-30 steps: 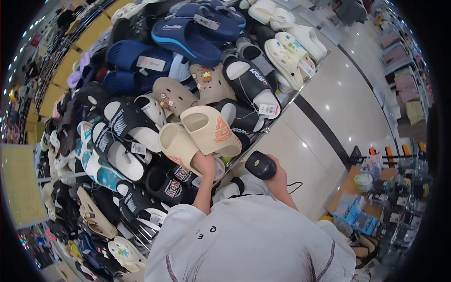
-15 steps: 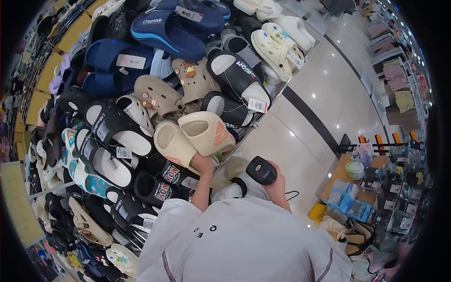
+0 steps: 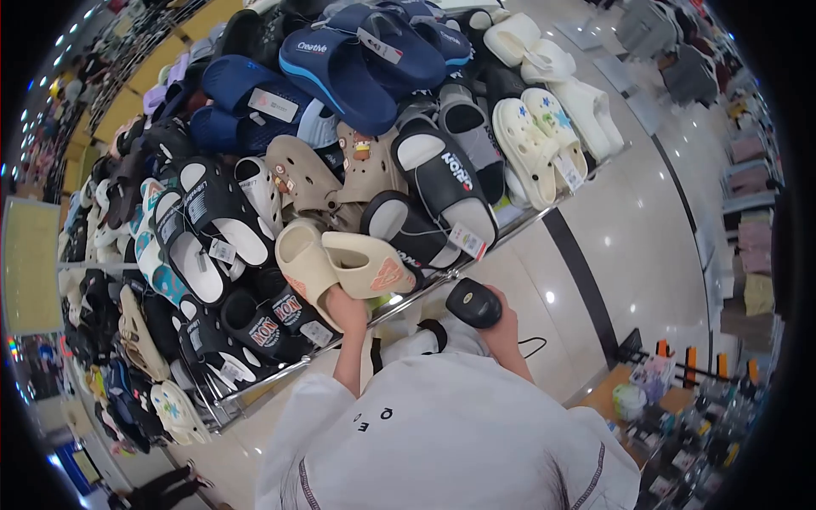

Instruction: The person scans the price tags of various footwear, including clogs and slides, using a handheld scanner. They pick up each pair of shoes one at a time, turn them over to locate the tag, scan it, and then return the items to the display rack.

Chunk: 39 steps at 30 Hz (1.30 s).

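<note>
In right hand (image 3: 503,330), scanner (image 3: 473,303) slants toward rack (image 3: 425,292)

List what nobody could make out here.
Head view, all:
- Fingertips of the left hand: hidden by the beige sandals.
- Underside of the black handheld device: turned away from the camera.
- Fine print on the tags: too small.
- Upper body of far person: edge cuts it off.

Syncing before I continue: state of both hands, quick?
Left hand: closed on a cream slide sandal with orange print, fingertips hidden.
Right hand: closed around a black plastic handheld scanner.
</note>
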{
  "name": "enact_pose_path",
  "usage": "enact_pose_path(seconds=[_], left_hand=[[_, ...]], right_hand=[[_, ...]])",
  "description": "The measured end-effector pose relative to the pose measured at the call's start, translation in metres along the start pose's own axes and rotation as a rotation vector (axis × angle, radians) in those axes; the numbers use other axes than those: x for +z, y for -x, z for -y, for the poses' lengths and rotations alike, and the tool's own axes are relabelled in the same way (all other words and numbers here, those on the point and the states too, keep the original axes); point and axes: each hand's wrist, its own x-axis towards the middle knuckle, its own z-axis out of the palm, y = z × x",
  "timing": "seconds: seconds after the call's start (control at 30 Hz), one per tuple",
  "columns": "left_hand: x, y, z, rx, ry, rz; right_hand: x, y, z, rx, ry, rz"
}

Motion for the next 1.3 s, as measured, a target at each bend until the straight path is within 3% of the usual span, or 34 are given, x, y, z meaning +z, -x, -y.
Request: enact_pose_path(seconds=[0.07, 0.1, 0.2, 0.23, 0.3, 0.37, 0.43, 0.53, 0.67, 0.73, 0.8, 0.87, 0.9, 1.07, 1.13, 1.2, 1.27, 1.3], left_hand=[[0.004, 0.017, -0.009, -0.048, 0.139, -0.272], [0.007, 0.031, -0.011, -0.057, 0.126, -0.289], [0.023, 0.078, -0.026, -0.403, 0.178, -0.371], [0.031, 0.088, -0.037, -0.421, 0.170, -0.389], [0.046, 0.109, -0.071, -0.247, 0.238, -0.142], [0.063, 0.106, -0.108, -0.301, 0.354, 0.118], [0.081, 0.089, -0.137, -0.093, 0.319, 0.119], [0.105, 0.058, -0.138, -0.231, 0.188, 0.003], [0.126, 0.023, -0.148, -0.169, 0.245, 0.094], [0.121, 0.010, -0.166, -0.440, 0.607, 0.115], [0.131, 0.001, -0.169, -0.365, 0.599, 0.032], [0.137, -0.009, -0.182, -0.501, 0.806, -0.153], [0.130, -0.013, -0.196, -0.506, 0.800, -0.149], [0.107, -0.030, -0.262, -0.245, 0.796, -0.222], [0.111, -0.030, -0.275, -0.233, 0.802, -0.270], [0.126, -0.039, -0.270, -0.058, 0.712, -0.459], [0.129, -0.046, -0.271, -0.045, 0.828, -0.490], [0.120, -0.046, -0.278, -0.151, 0.840, -0.407]], right_hand=[[-0.022, -0.023, -0.015, 0.009, 0.026, 0.027], [-0.032, -0.035, -0.023, -0.017, 0.024, 0.021], [-0.064, -0.071, -0.038, -0.049, 0.001, 0.017], [-0.075, -0.083, -0.043, -0.003, 0.022, 0.027], [-0.091, -0.103, -0.053, -0.040, 0.027, 0.045], [-0.106, -0.121, -0.057, -0.061, 0.027, 0.068], [-0.115, -0.136, -0.060, -0.075, -0.018, 0.123], [-0.124, -0.147, -0.058, -0.092, -0.083, 0.160], [-0.128, -0.147, -0.061, -0.135, -0.098, 0.096], [-0.131, -0.140, -0.069, -0.133, -0.102, 0.059], [-0.131, -0.135, -0.072, -0.121, -0.108, 0.029], [-0.140, -0.128, -0.069, -0.050, -0.126, 0.031], [-0.144, -0.126, -0.070, -0.042, -0.130, 0.030], [-0.153, -0.128, -0.064, -0.066, -0.155, 0.014], [-0.150, -0.129, -0.052, -0.085, -0.178, 0.019], [-0.143, -0.131, -0.033, -0.172, -0.264, 0.063], [-0.134, -0.135, -0.022, -0.183, -0.232, 0.075], [-0.128, -0.137, -0.013, -0.219, -0.183, 0.081]])
